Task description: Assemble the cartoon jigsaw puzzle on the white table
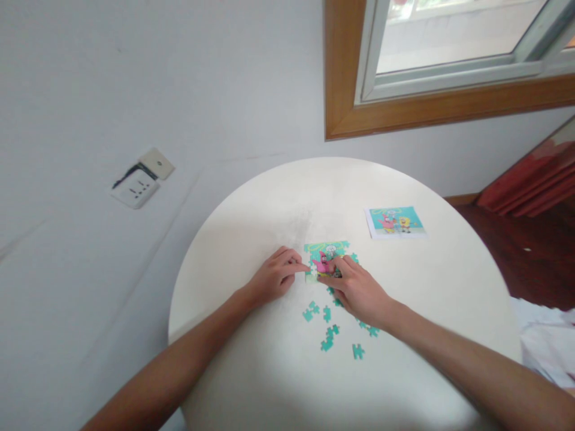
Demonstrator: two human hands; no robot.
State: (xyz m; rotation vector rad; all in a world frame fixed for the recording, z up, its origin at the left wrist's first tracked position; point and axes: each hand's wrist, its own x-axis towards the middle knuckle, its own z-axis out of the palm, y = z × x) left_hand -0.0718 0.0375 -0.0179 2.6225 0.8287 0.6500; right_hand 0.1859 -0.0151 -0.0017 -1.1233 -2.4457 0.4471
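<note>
A partly joined jigsaw puzzle (314, 246) with a pink starfish figure on a teal ground lies flat on the round white table. My left hand (277, 275) rests at its left edge, index finger stretched out to touch the border and the other fingers curled. Over the puzzle's lower right part lies my right hand (359, 287), its fingertips spread apart on the pieces. A small white gap shows in the puzzle between the two hands. Loose teal puzzle pieces (327, 342) are scattered nearer to me, some partly hidden under my right hand.
A picture card (399, 222) with the starfish and a yellow figure lies at the back right of the white table (251, 371). A wall with a socket (136, 187) stands behind and left. A wood-framed window (341, 114) is above, a red curtain (530, 176) at right.
</note>
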